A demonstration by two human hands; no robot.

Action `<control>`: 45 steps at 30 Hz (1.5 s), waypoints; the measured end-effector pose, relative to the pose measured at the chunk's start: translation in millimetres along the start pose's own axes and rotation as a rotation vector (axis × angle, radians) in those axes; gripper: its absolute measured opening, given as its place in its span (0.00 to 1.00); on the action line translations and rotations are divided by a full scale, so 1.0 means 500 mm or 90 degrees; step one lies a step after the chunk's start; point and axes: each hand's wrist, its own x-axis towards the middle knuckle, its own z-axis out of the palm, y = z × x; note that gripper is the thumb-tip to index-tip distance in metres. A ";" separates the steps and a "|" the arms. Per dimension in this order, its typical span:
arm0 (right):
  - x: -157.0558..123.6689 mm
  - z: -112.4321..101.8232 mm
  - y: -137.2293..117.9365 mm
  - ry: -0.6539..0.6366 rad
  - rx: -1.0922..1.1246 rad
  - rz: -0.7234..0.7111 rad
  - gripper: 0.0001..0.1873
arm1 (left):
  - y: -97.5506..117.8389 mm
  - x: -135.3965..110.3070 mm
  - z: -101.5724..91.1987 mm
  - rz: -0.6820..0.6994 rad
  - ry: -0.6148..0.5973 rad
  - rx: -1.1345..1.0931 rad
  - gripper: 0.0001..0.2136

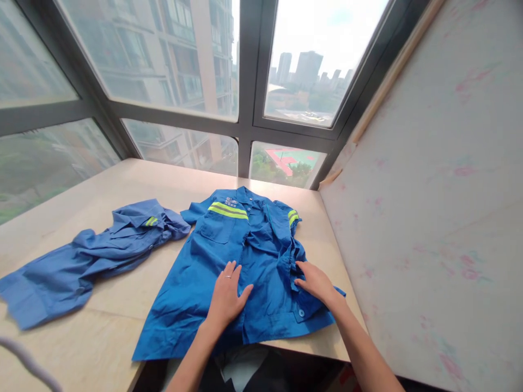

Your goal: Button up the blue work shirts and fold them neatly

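A bright blue work shirt [212, 261] with yellow reflective stripes lies spread on the wooden table [122, 305], collar away from me. My left hand [226, 296] rests flat on the shirt's middle, fingers stretched out. My right hand [315, 281] lies on the shirt's right front edge, near the button strip, with its fingers extended against the folded cloth. Neither hand grips anything that I can see.
A second, paler blue garment [85, 256] lies crumpled to the left on the table. Large windows [245, 109] stand behind the table. A pale patterned wall [429, 218] closes the right side. The table's front edge runs just under the shirt's hem.
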 end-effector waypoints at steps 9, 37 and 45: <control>0.019 -0.029 0.013 -0.129 0.042 -0.009 0.09 | -0.050 0.045 0.036 0.084 -0.105 0.133 0.33; 0.214 -0.066 -0.158 -0.175 0.407 -0.225 0.17 | 0.026 0.082 0.022 -0.060 -0.065 0.080 0.22; 0.329 -0.090 -0.101 0.177 0.277 -0.044 0.26 | 0.049 0.056 0.039 -0.050 -0.040 -0.035 0.21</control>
